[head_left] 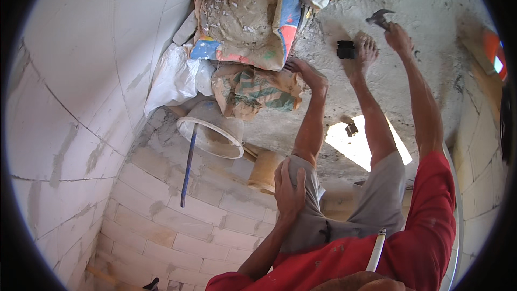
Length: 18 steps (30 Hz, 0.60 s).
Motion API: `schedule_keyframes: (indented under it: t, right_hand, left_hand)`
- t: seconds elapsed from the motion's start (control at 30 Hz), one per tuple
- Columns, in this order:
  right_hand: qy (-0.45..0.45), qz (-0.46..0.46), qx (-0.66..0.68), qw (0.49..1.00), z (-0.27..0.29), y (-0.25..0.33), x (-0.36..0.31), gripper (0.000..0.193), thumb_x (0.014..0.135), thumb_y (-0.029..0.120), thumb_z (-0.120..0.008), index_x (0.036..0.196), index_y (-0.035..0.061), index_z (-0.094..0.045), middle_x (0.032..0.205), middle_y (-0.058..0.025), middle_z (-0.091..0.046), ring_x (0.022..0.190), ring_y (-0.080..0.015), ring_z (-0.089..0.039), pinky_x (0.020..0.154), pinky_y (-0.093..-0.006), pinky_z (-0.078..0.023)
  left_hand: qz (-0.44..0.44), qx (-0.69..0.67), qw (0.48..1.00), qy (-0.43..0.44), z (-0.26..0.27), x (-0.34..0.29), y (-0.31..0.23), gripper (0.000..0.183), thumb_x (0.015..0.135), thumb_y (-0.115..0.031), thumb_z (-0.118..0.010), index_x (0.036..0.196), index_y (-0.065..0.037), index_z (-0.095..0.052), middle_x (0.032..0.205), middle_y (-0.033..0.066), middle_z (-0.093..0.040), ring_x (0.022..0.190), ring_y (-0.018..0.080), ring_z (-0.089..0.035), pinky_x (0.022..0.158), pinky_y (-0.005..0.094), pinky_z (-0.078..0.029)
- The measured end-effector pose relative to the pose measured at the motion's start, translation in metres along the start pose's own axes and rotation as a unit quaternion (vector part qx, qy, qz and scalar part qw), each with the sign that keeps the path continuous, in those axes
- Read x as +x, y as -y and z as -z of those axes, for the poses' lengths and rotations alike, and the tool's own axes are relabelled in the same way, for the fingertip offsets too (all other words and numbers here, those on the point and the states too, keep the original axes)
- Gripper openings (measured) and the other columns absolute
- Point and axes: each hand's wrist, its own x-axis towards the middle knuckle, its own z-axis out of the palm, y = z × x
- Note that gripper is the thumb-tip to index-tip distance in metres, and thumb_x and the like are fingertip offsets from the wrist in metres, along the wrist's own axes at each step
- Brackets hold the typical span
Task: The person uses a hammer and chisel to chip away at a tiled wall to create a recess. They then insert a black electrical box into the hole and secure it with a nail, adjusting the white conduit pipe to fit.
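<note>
My right hand (398,40) is closed round the handle of a claw hammer (380,18), held out past my right foot. The hammer's metal head points to the left; most of its handle is hidden in my fist. My left hand (291,188) lies on my left thigh, its fingers stretched over the grey shorts, and holds nothing. Beside my bare right foot is a small black ribbed thing (346,49) whose kind I cannot make out. Between my legs, a small dark piece (351,129) lies at a bright patch of light on the floor.
A torn-open paper sack (291,16) of grey-brown material lies by my left foot, beside crumpled brown paper (258,90) and white plastic (172,78). A tipped bucket (237,153) with a blue rod (188,167) is on the left. Block walls (70,86) stand on both sides.
</note>
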Motion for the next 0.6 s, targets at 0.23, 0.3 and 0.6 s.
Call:
schedule_keyframes:
  t: [0.23,0.3,0.6]
  right_hand:
    - [0.192,0.183,0.309,0.914,0.167,0.119,-0.225,0.035,0.085,0.028,-0.069,0.109,0.0024,-0.069,0.099,-0.0156,-0.066,0.095,-0.0321,-0.063,0.082,-0.0426,-0.051]
    - [0.245,0.208,0.459,0.828,0.239,0.148,-0.315,0.033,0.085,0.026,-0.071,0.107,0.0015,-0.069,0.093,-0.0057,-0.063,0.089,-0.0191,-0.059,0.081,-0.0336,-0.049]
    - [0.261,0.219,0.628,0.700,0.427,0.273,-0.524,0.040,0.089,0.019,-0.065,0.124,0.0037,-0.052,0.110,-0.0103,-0.055,0.109,-0.0287,-0.063,0.082,-0.0477,-0.063]
  left_hand:
    - [-0.110,-0.320,0.941,0.004,0.005,-0.037,-0.077,0.052,0.112,-0.029,-0.036,0.150,0.006,-0.039,0.156,0.0230,-0.040,0.145,0.0334,-0.037,0.120,0.0404,-0.030]
    - [-0.092,-0.502,0.855,0.098,0.014,-0.054,-0.108,0.057,0.113,-0.037,-0.031,0.154,0.002,-0.031,0.151,0.0171,-0.042,0.141,0.0243,-0.039,0.118,0.0351,-0.031]
    - [-0.291,-0.522,0.792,0.125,0.221,-0.163,-0.124,0.056,0.108,-0.055,-0.038,0.133,-0.008,-0.052,0.094,0.0070,-0.066,0.065,0.0117,-0.059,0.058,0.0250,-0.048]
